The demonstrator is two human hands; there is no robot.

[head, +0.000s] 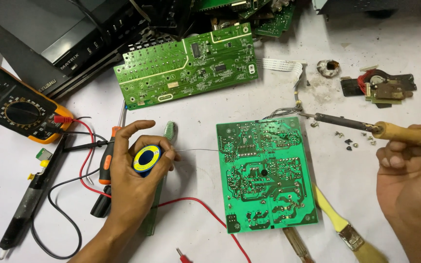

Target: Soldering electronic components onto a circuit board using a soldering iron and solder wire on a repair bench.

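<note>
Head view, with places given from the green circuit board lying solder-side up in the middle of the white table:

1. The left hand, to the left of the board, is closed around a blue and yellow solder spool. A thin strand of solder wire runs from it to the board's upper left edge. The strand is long and unsupported, so it may well sag or wander and land on the wrong joint.

2. The right hand, to the right of the board, grips the wooden handle of a soldering iron. Its dark barrel points left, the tip just off the board's upper right corner, next to grey wires. A slip there could scorch their insulation (whether the tip is hot cannot be told).

3. Loose screws lie under the iron, right of the board; a nudge could scatter them, or roll one onto the copper side.

4. A red test lead passes by the board's lower left corner, running back to the orange multimeter far to the left. The left forearm could snag it and drag the meter.

5. A yellow-handled brush lies just off the board's lower right edge, within reach of a lowered iron.
</note>
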